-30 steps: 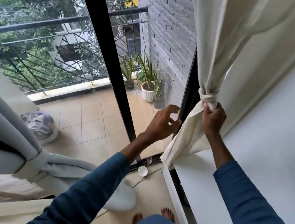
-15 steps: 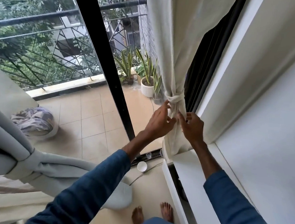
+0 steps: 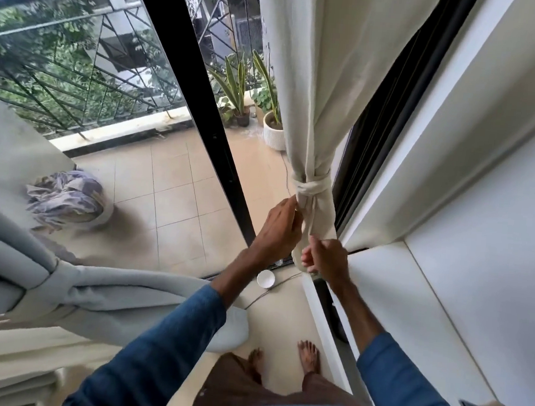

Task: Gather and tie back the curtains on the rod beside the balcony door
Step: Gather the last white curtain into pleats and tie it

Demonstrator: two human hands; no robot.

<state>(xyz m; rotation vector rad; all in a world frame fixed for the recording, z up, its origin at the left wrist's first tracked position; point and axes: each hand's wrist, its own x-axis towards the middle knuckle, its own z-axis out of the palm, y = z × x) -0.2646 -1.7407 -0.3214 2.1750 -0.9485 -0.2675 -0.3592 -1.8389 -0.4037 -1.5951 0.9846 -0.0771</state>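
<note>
I am standing barefoot at the balcony door (image 3: 201,127), holding the cream curtain (image 3: 317,78) that is hanging gathered against the right side of the frame, cinched by a knot (image 3: 309,187) of its own cloth. My left hand (image 3: 279,223) is curling closed on the left edge of the fabric just under the knot, while my right hand (image 3: 325,258) is fisting tight around the bundle's lower end. To my left a grey curtain (image 3: 61,286) is hanging already tied.
</note>
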